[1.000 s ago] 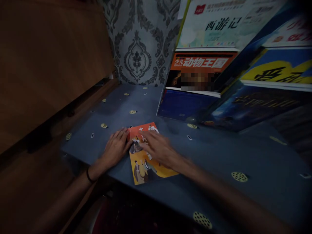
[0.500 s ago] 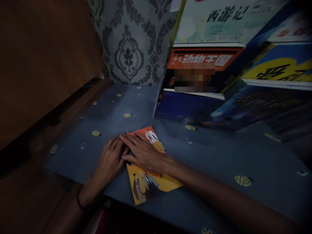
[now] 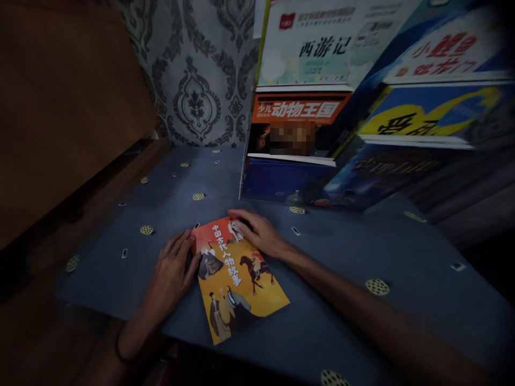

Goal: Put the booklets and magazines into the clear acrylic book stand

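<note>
A book (image 3: 235,284) with a red-to-yellow cover, white Chinese title and painted figures lies closed and slightly turned on the table. My left hand (image 3: 173,262) rests at the book's left edge, fingers stretched and thumb touching or close to the cover's side. A dark band circles that wrist. At the far right corner of the book lies my right hand (image 3: 261,233), its thumb over the cover's edge and its fingers reaching along the top. A gap shows between that thumb and forefinger. Neither hand is visibly gripping the book.
A dark blue-grey cloth (image 3: 333,257) with yellow lotus-pod patterns covers the table. Behind the book stands a rack (image 3: 242,179) of children's books in tiers. Patterned wallpaper (image 3: 197,102) is at the back, and a brown wooden panel (image 3: 72,107) borders the left.
My right hand has slid from the book's upper left to its far right corner, uncovering the title. My left hand has parted from it and stays at the left edge. The view has shifted.
</note>
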A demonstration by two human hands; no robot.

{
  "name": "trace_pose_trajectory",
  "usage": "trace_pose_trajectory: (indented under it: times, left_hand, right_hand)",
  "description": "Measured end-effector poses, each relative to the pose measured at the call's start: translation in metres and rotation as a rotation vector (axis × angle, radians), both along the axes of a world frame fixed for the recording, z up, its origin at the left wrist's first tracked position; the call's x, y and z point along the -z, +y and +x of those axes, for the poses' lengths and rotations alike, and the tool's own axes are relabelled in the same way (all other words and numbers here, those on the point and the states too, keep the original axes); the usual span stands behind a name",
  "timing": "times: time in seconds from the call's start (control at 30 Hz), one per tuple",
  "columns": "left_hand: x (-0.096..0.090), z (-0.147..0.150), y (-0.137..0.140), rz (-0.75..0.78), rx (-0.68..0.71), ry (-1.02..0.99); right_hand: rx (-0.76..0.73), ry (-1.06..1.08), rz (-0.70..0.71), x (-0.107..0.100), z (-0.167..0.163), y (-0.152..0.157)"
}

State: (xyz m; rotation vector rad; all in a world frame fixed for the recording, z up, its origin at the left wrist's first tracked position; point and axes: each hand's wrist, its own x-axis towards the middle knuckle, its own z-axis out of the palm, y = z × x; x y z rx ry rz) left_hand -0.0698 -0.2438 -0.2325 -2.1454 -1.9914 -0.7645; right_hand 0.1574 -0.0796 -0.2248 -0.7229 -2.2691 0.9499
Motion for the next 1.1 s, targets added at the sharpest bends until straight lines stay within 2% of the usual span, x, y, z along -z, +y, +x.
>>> trace_pose_trajectory:
  times: [0.07,0.13,0.23,0.33,0.47,0.6,0.8,0.93,1.1]
  left_hand:
    - [0.0,-0.002,0.0,0.007,0.014,0.008]
    - [-0.003,-0.003,0.001,-0.004,0.017,0.036]
    - [-0.012,-0.002,0.005,-0.033,0.025,0.118]
    - [-0.021,0.003,0.014,-0.072,0.104,0.17]
    - [-0.028,0.007,0.032,-0.116,0.264,0.147]
    - [-0.041,0.012,0.047,-0.163,0.268,0.158]
    - [-0.059,0.037,0.074,-0.209,0.184,0.531]
    - [-0.053,0.046,0.088,-0.182,0.192,0.532]
    - [-0.035,0.039,0.097,-0.093,0.342,0.325]
  right_hand:
    - [-0.041,0.134,-0.196,0.004,0.001,0.011]
    - [-0.079,0.213,-0.33,0.006,0.001,0.019]
    - [-0.094,0.263,-0.411,0.008,0.001,0.023]
    - [-0.091,0.29,-0.471,0.008,0.001,0.024]
    - [-0.099,0.314,-0.511,0.008,0.002,0.025]
    - [-0.113,0.353,-0.521,0.01,0.001,0.027]
    - [-0.112,0.383,-0.554,0.007,0.002,0.028]
    - [-0.122,0.397,-0.568,0.005,0.002,0.027]
    - [-0.127,0.447,-0.603,0.008,0.001,0.029]
